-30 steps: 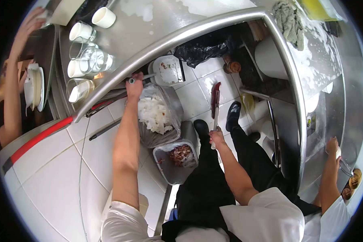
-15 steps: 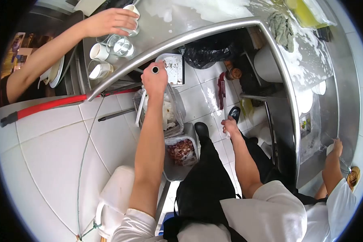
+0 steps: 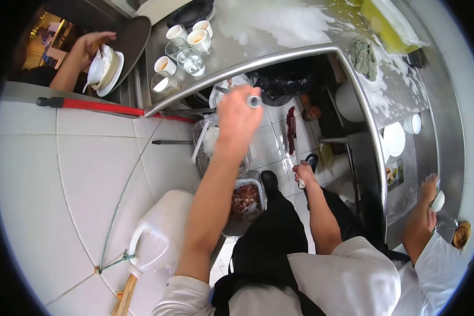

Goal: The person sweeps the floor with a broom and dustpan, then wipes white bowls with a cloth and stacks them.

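My left hand (image 3: 239, 113) is closed round the round-ended handle of a dustpan. Part of the white dustpan (image 3: 239, 80), with reddish dirt on it, shows beyond the hand, below the steel table's rail; the hand hides the rest. My right hand (image 3: 304, 171) grips the pale handle of a broom, whose dark red bristles (image 3: 290, 131) are down on the tiled floor (image 3: 266, 142). Below my left hand stands a lined bin (image 3: 210, 139) with white waste. Closer to me is a grey bin (image 3: 246, 200) holding reddish-brown scraps.
White cups and glasses (image 3: 189, 52) stand on the foamy steel counter (image 3: 237, 47). A person's hand (image 3: 92, 42) is by stacked dishes (image 3: 108, 73) at left. Another person's hands (image 3: 431, 192) hold a white item at right. A white jug (image 3: 166, 226) hangs beside the wall.
My left hand has moved right with the dustpan, which now appears tilted. The view has shifted. The other person's hand at left has left the cups and is by the stacked dishes.
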A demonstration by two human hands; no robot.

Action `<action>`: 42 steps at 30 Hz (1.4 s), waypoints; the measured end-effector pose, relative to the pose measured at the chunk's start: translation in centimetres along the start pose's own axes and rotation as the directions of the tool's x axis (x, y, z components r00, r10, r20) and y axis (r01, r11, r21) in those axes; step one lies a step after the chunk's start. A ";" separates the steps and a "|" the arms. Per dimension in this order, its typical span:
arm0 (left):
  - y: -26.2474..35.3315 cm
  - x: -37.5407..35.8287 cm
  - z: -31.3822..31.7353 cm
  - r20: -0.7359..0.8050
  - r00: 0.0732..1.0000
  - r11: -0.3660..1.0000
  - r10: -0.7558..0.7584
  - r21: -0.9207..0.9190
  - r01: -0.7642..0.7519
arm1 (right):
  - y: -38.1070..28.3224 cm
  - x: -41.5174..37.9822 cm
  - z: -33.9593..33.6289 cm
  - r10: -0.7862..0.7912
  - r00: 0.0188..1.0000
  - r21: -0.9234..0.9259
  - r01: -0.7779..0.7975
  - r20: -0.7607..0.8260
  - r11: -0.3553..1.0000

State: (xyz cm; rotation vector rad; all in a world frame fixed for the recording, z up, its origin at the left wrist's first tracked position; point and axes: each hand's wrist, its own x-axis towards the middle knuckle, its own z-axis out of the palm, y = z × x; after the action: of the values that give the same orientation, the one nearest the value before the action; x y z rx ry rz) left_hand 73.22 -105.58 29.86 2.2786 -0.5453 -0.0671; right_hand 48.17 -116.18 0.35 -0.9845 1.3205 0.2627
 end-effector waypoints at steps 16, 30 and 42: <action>-11.7 -12.1 -5.4 -0.261 0.965 0.971 0.004 -0.229 -0.066 | 7.2 -5.5 0.0 -0.081 0.996 -0.191 0.074 -0.031 0.979; -9.7 -12.5 -6.5 -0.236 0.970 0.976 0.061 -0.188 -0.107 | -1.8 -1.5 6.3 -0.332 0.921 0.537 0.179 0.203 0.824; -7.4 -8.1 -7.6 0.031 0.972 0.956 0.233 -0.188 -0.223 | -11.0 3.2 3.4 -0.306 0.815 0.711 -0.174 0.492 0.682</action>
State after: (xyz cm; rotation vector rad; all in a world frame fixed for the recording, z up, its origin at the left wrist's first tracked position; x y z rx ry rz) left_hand 70.20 -92.58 28.94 2.0262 -0.7940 -0.0609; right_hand 58.76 -121.34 2.17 -0.2019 0.6839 -0.0525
